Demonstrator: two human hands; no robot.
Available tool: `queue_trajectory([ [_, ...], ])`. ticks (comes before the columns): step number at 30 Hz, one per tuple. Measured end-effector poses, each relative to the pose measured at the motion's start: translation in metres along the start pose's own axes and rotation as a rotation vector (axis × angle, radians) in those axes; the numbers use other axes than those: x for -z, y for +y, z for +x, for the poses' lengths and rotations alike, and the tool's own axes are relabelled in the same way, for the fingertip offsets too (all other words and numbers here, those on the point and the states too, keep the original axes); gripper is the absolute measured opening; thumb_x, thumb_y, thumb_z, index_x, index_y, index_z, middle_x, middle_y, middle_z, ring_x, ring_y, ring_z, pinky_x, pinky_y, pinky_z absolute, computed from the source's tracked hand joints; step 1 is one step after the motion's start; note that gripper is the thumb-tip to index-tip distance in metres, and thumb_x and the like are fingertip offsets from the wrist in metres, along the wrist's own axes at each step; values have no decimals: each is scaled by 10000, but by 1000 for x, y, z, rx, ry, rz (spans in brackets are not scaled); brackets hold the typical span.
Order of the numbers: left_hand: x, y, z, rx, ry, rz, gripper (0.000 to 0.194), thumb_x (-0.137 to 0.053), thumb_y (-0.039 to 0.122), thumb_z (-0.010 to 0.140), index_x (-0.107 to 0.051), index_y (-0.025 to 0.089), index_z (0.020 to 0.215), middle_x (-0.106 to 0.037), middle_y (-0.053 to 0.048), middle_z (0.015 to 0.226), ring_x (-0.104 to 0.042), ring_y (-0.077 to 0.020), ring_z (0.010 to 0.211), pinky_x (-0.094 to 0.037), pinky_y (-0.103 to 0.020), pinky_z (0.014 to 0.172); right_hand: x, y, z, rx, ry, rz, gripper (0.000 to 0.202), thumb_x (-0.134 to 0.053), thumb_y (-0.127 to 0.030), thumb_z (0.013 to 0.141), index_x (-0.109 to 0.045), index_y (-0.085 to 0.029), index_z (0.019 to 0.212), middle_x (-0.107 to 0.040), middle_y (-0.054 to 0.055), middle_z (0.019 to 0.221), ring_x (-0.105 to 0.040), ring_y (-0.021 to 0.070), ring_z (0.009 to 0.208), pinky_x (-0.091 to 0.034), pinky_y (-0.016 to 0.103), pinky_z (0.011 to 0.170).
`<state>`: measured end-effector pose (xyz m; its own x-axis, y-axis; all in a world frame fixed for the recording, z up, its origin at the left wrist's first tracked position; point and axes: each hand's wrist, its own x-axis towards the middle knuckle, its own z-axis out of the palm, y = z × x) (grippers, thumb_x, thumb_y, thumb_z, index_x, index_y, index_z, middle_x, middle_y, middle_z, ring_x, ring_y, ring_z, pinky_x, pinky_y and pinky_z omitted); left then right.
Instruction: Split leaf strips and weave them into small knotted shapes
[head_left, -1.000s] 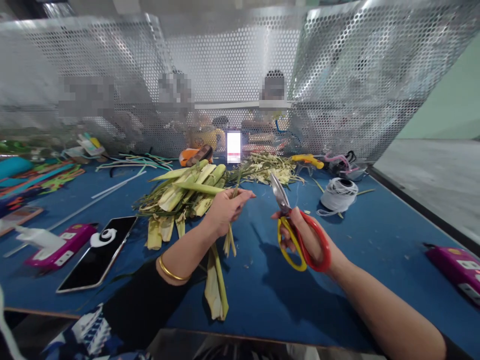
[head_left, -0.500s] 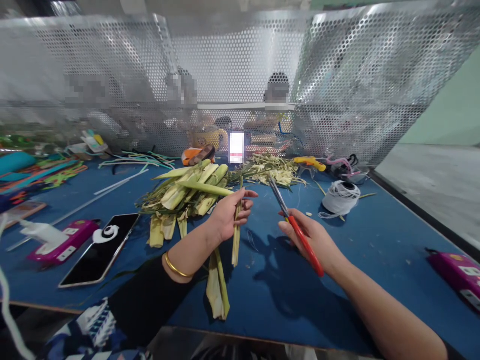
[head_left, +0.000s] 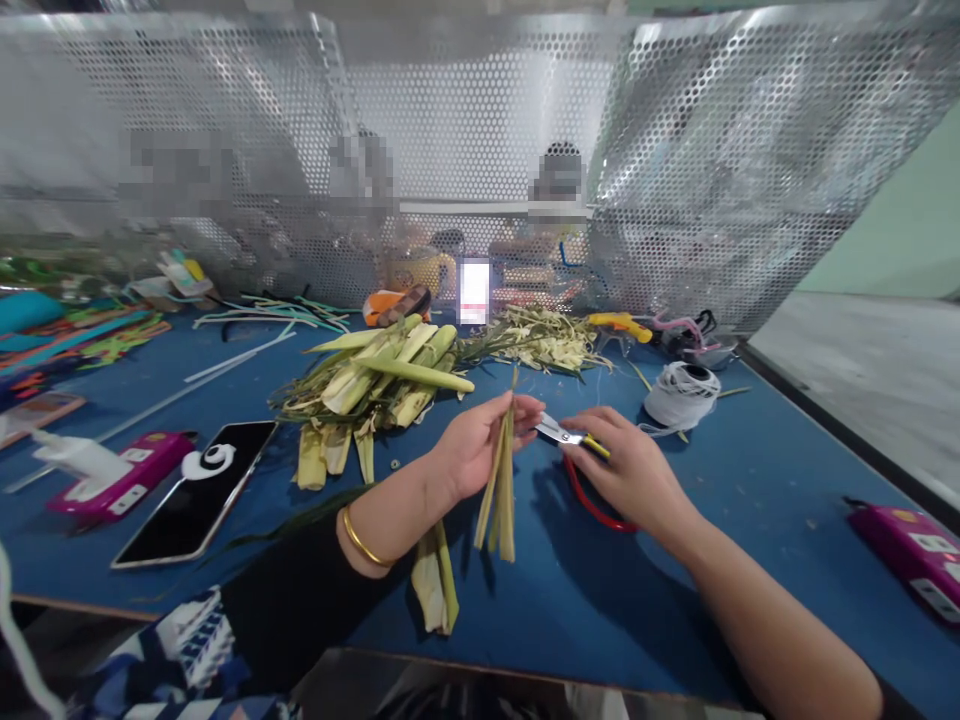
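Observation:
My left hand (head_left: pixel 480 440) pinches a small bunch of dry leaf strips (head_left: pixel 501 500) near its top, so the strips fan downward over the table. In my right hand (head_left: pixel 626 460) is a pair of scissors (head_left: pixel 600 500) with red and yellow handles; its blade tips point left, close to my left fingers. Left of my hands lies a pile of pale green husk leaves (head_left: pixel 390 375). One more husk piece (head_left: pixel 433 585) rests below my left wrist, near the table's front edge.
A heap of shredded husk (head_left: pixel 551 340) lies at the back beside a yellow glue gun (head_left: pixel 621 326). White string (head_left: pixel 684 395) is wound on a spool to the right. A phone (head_left: pixel 199 500) and purple power strips (head_left: pixel 127 478) flank the work area. A perforated metal screen (head_left: pixel 465 110) stands behind.
The scissors have swung from pointing up and away to lying leftward, near my left hand. My left hand has moved right and slightly down, and its strips now hang spread apart.

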<state>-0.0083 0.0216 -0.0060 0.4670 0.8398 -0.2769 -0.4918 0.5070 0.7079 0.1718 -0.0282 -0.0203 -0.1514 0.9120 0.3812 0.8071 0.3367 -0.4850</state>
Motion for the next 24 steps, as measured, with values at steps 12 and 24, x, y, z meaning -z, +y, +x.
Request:
queue_trajectory([
  [12, 1, -17, -3, -265, 64, 561, 311, -468, 436, 905, -602, 156, 931, -665, -61, 855, -622, -142, 743, -482, -235, 633, -10, -20, 0, -471, -171, 1032, 294, -715, -428, 678, -578, -171, 635, -535, -44, 492, -497, 75, 444, -419, 207, 483],
  [24, 5, -14, -1, -27, -189, 546, 244, -627, 308, 817, -696, 129, 967, -710, -85, 867, -653, -138, 692, -497, -221, 583, 9, -15, 2, -608, -351, 1202, 291, -705, -418, 671, -586, -155, 634, -499, -36, 448, -412, 66, 357, -333, 207, 368],
])
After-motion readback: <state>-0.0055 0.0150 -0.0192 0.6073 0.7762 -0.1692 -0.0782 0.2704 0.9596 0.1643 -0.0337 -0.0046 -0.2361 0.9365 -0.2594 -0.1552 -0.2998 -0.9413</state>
